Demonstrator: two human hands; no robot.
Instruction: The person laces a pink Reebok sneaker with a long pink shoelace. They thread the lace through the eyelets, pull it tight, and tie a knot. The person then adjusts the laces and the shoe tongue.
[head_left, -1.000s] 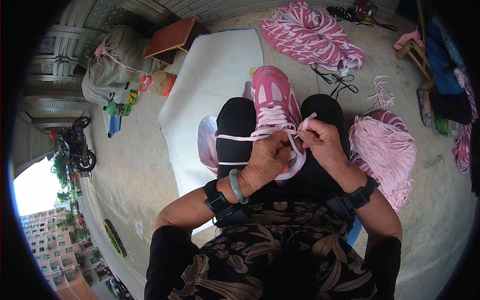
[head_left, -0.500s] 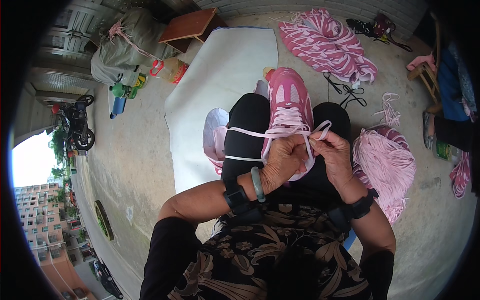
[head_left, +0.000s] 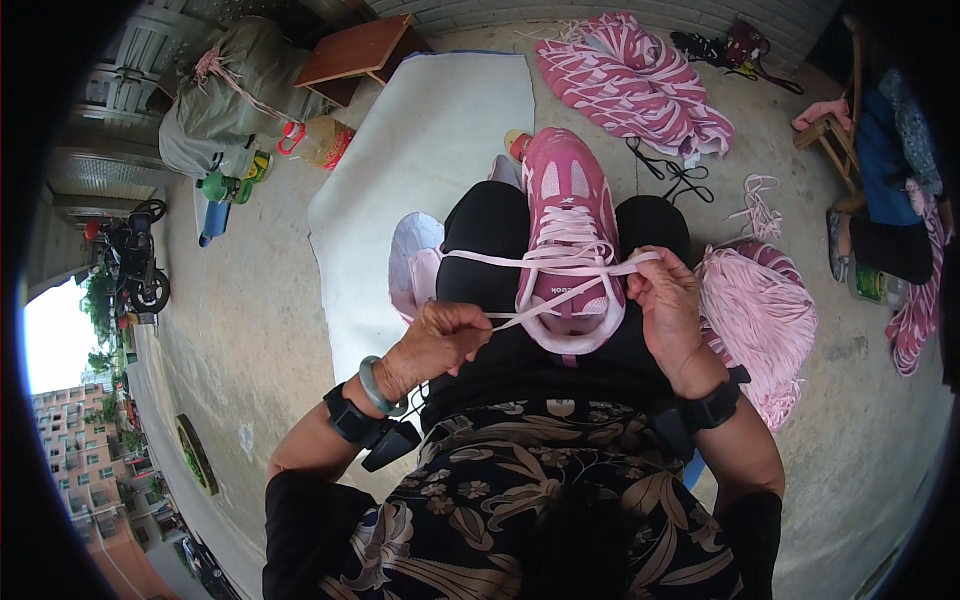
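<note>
A pink sneaker rests between my knees, its toe pointing away from me and its heel opening toward me. Pale pink laces run through its eyelets and cross over the tongue. My left hand, with a bracelet at the wrist, pinches a shoelace that stretches from the shoe toward the lower left. My right hand pinches another stretch of lace at the shoe's right side. A lace loop also lies across my left thigh. Beside that thigh a second pink and white shoe part is partly hidden.
A white sheet covers the ground ahead. At my right sits a bundle of pale pink laces; farther off lies a pile of pink shoe uppers. Bottles stand at the left near a wooden stool. Another person's leg is at right.
My left hand has moved from the shoe's opening out to the lower left, drawing a lace with it. My right hand has stayed near the shoe, still pinching lace.
</note>
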